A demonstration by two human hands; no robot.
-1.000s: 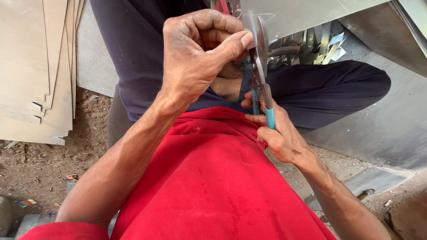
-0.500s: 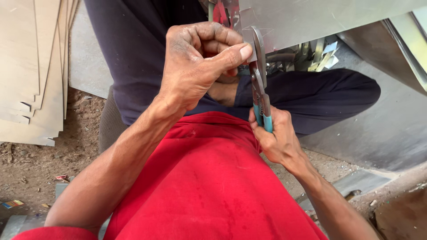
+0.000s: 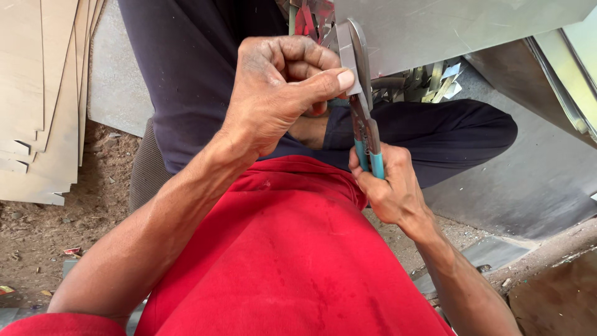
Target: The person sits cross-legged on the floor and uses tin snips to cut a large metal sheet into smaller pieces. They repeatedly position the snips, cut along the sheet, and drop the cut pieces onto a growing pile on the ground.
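We see the metal sheet (image 3: 448, 31) blocking twelve o'clock, stacked boards (image 3: 37, 99) at nine, open dirt (image 3: 43, 230) at eight

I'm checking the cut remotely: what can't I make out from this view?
- Snips: the blade tips, hidden behind the metal sheet edge, head view.
- Left hand: what its curled fingers pinch, covered by the fist.
- Sheet: its extent, cut off by the top edge.
- Right hand: its palm, turned away.
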